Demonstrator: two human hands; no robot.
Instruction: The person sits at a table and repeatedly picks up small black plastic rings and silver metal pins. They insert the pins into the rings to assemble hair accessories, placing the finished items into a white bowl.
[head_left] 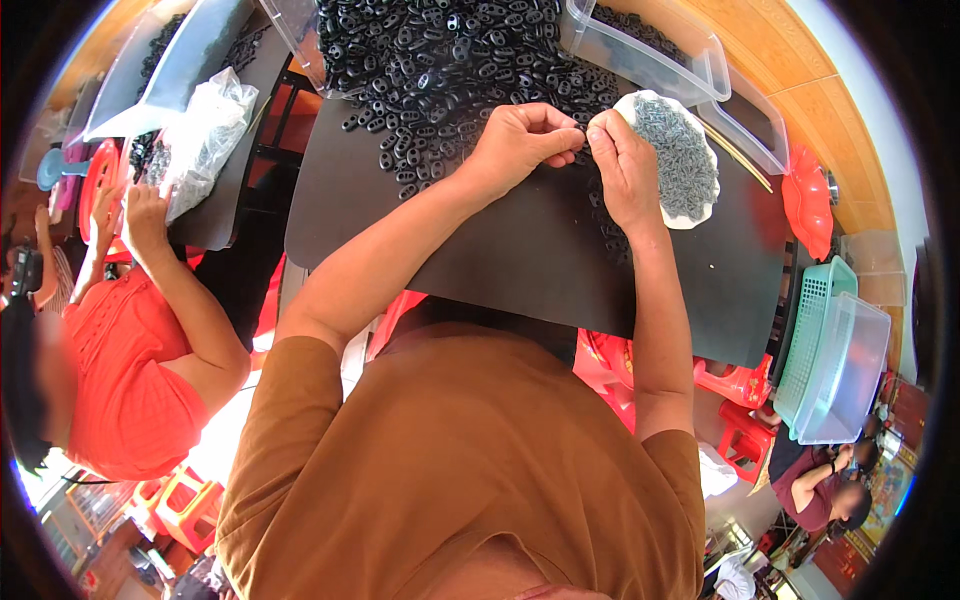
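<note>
Over the dark table, my left hand (pixel 522 146) pinches thumb and finger together. Its fingertips meet those of my right hand (pixel 626 168), which is closed too. Whatever small thing they hold is hidden between the fingers. Behind my left hand spreads a large heap of small black oval pieces with two holes each (pixel 440 70). Right beside my right hand sits a white dish (pixel 713 190) filled with small grey screw-like pins (pixel 672 150). A few small black pieces (pixel 612 238) lie on the table by my right wrist, partly covered by it.
Clear plastic bins (pixel 650 62) holding black parts stand at the back right, near a red scalloped dish (pixel 808 200). A green basket (pixel 812 330) and a clear tub (pixel 850 370) are off the table's right end. At left, a person in red (pixel 140 370) works beside a plastic bag (pixel 212 130).
</note>
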